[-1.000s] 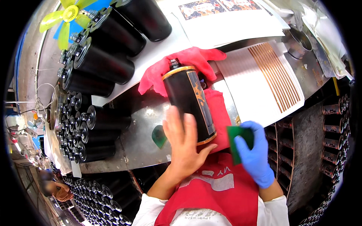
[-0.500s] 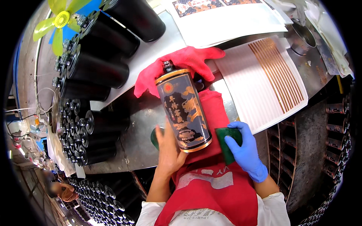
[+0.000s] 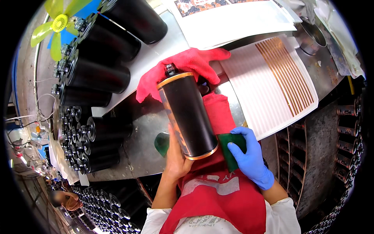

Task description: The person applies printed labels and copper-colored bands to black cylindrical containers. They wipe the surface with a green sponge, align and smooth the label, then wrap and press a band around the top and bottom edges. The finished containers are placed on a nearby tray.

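A steel desk (image 3: 144,128) fills the middle of the view, and across its upper left lie rows of big black cylinders (image 3: 97,74) on their sides, each with a small terminal at the end; more of them are packed in a tray (image 3: 97,202) below the desk edge at lower left. At upper right on the desk sits a white ribbed sheet with copper-coloured stripes (image 3: 269,85), and above it a large white printed sheet (image 3: 233,19). A round metal bowl (image 3: 311,37) stands at the far right corner; what it holds cannot be made out.

In the centre, one black cylinder with copper-coloured rims (image 3: 187,113) is tilted, its capped end pointing away toward a crumpled red cloth (image 3: 183,66). The left hand (image 3: 175,156), bare, cups the near end from the left side, fingers wrapped behind it. The right hand (image 3: 251,156), in a blue glove, presses a dark green scouring pad (image 3: 230,146) just beside the cylinder's lower rim, fingers curled over the pad. Another green pad (image 3: 161,143) lies on the desk left of the left hand.
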`<move>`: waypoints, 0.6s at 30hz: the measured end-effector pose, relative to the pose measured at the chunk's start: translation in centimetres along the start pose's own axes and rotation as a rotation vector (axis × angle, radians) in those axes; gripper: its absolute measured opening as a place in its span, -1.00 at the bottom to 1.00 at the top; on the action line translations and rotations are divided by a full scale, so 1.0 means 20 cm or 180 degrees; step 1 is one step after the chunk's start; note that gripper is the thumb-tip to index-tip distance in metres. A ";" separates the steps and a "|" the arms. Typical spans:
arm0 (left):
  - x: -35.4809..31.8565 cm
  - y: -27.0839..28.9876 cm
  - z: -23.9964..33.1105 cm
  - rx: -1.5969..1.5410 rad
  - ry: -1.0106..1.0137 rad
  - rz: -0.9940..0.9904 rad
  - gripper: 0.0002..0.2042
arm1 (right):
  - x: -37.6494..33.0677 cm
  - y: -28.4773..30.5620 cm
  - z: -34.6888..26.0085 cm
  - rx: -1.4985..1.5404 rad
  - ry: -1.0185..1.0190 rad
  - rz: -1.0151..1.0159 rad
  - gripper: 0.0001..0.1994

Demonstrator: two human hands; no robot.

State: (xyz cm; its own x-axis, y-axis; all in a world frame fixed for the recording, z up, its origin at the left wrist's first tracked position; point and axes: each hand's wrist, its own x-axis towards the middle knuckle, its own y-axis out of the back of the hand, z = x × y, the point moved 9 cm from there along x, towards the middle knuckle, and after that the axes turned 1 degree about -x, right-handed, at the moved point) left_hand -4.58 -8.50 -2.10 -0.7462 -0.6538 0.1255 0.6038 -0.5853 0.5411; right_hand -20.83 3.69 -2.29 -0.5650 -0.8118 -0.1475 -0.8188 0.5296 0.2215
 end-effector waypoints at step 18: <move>0.02 0.03 0.00 -0.0092 0.0620 0.0244 0.12 | 0.00 0.04 -0.08 -0.0069 0.0176 0.0142 -0.69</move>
State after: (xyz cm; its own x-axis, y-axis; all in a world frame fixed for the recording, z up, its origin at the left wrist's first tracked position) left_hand -4.47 -9.24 -1.75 -0.6312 -0.7756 0.0007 0.6666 -0.5420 0.5117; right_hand -21.23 3.77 -0.55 -0.5939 -0.8001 -0.0837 -0.7902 0.5607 0.2476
